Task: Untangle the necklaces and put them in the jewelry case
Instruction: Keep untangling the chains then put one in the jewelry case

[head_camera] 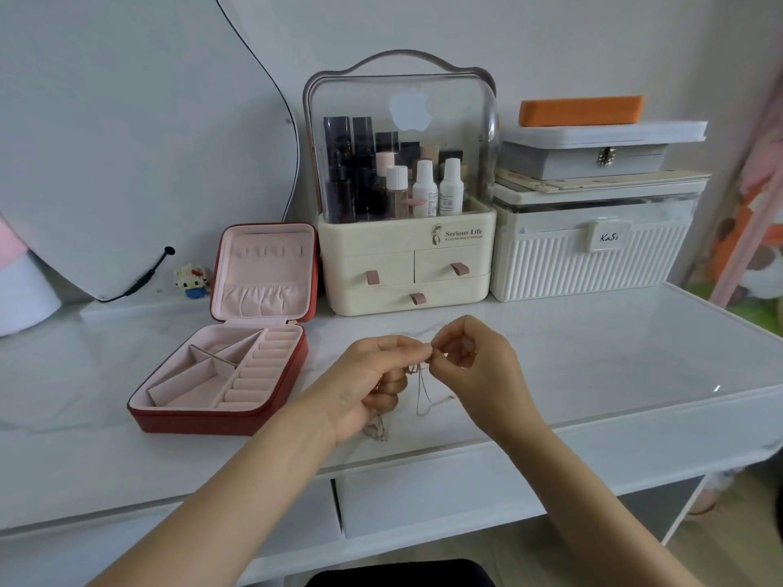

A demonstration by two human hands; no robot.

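Thin tangled necklace chains (pixel 420 389) hang between my two hands above the white table. My left hand (pixel 377 381) pinches the chains at the top, and more chain dangles below its curled fingers. My right hand (pixel 474 358) pinches the same knot from the right, fingertips meeting those of my left hand. The red jewelry case (pixel 220 417) lies open at the left, its pink lining showing dividers and ring rolls, its lid upright. No necklace shows inside it.
A cream cosmetics organiser (pixel 406 264) with drawers and a clear hood stands behind my hands. A ribbed white box (pixel 589 260) with stacked boxes on top is at the back right. A small block figure (pixel 192 279) and a mirror (pixel 127 141) are at the back left.
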